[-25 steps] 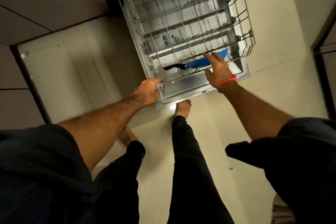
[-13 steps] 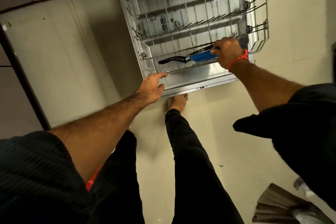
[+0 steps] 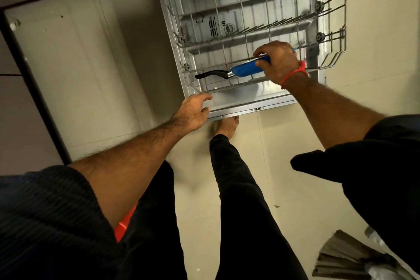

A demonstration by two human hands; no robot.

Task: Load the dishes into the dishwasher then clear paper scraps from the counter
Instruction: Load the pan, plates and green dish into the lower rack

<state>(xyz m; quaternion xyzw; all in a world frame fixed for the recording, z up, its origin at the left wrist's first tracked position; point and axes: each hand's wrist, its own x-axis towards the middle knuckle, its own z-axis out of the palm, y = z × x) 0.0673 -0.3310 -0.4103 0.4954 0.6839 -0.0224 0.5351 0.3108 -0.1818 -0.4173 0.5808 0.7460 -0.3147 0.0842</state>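
Note:
A blue pan (image 3: 246, 69) with a black handle (image 3: 212, 74) lies on its edge at the front of the pulled-out wire dishwasher rack (image 3: 334, 29). My right hand (image 3: 278, 61), with a red thread at the wrist, grips the pan's rim, fingers curled over it. My left hand (image 3: 193, 111) rests with relaxed fingers on the front left corner of the open dishwasher door (image 3: 250, 103), just below the rack. Apart from the pan, the visible part of the rack holds no dishes.
My legs and a bare foot (image 3: 227, 125) stand on the cream tiled floor (image 3: 284, 177) right below the door's edge. Cabinet fronts (image 3: 75, 68) run along the left. A broom head (image 3: 345, 257) lies at the lower right. Something orange (image 3: 122, 225) shows behind my left arm.
My right hand went from resting flat on the pan to gripping its rim. The left hand stayed at the door's front corner. The view shifted closer and lower.

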